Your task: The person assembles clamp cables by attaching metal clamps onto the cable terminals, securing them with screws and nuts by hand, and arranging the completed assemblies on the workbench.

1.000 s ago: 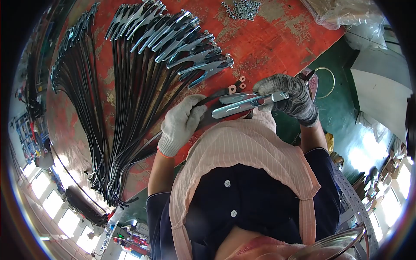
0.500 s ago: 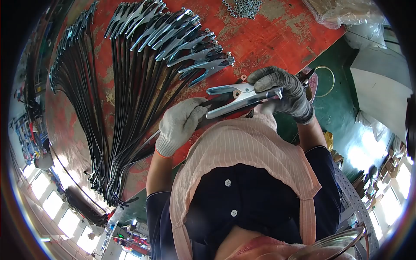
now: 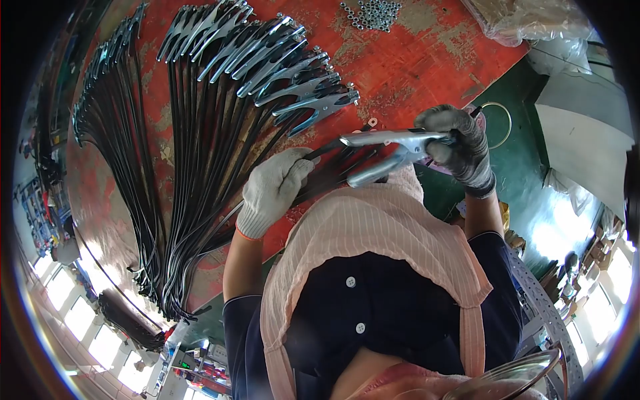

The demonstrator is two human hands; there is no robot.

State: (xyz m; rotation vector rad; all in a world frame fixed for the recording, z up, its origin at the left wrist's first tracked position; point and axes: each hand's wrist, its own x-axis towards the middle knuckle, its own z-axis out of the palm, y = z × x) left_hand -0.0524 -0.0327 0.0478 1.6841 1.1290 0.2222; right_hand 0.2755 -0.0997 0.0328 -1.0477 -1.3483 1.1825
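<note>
My right hand (image 3: pixel 460 148), in a grey glove, grips the jaw end of a metal spring clamp (image 3: pixel 390 140). The clamp's two handles point left, and the lower one is blurred by motion. In a white glove, my left hand (image 3: pixel 277 183) is closed around a black cable (image 3: pixel 323 149) that runs toward the clamp. How the cable meets the clamp is partly blurred. Beside my left hand lies a large fan of black cables (image 3: pixel 200 147), with silvery clamps (image 3: pixel 267 63) at their far ends.
A red, worn table (image 3: pixel 427 73) carries the cables. Small metal nuts (image 3: pixel 373 15) lie in a heap at its far edge. A second bundle of cables (image 3: pixel 113 150) is at the left. Plastic-wrapped material (image 3: pixel 527 20) sits at the far right corner. A copper-coloured ring (image 3: pixel 373 122) lies near the clamp.
The clamp has moved right and turned in my right hand, which now grips it at the jaw end. My left hand has barely moved; more cable shows between it and the clamp.
</note>
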